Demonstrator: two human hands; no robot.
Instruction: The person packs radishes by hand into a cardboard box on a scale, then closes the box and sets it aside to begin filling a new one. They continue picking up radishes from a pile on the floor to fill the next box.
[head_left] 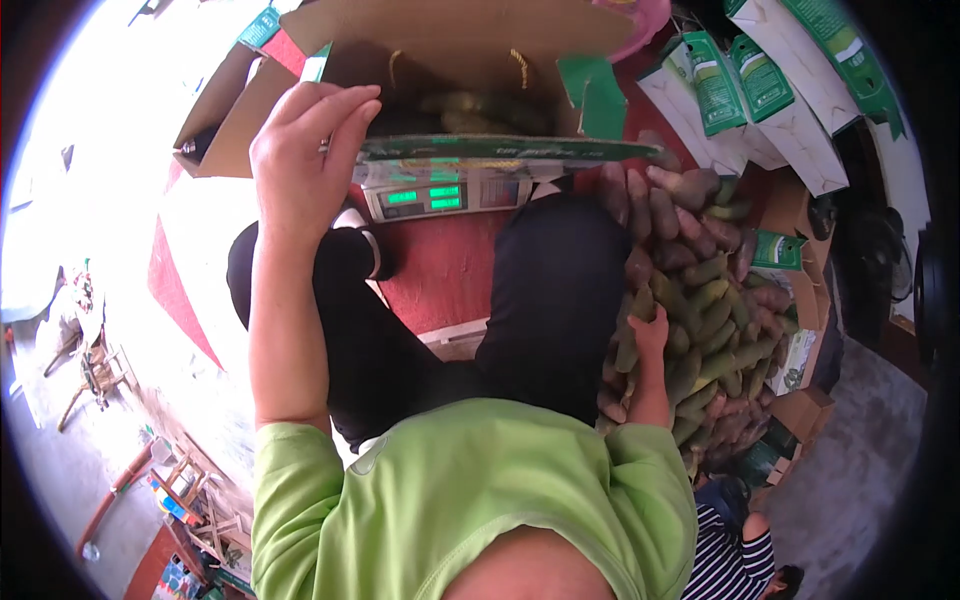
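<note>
Creased lime shirt (490, 490), left hand (315, 135) pinched beside cardboard box (450, 35), right hand (650, 330) gripping oblong green vegetable (627, 350)

Produce-packing workplace, digital scale (418, 200), heaped green and reddish produce (712, 325), cardboard box (455, 28), printed cartons (800, 150)

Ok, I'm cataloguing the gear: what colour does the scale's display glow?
The scale's display glows bright green, seen in the head view.
</note>
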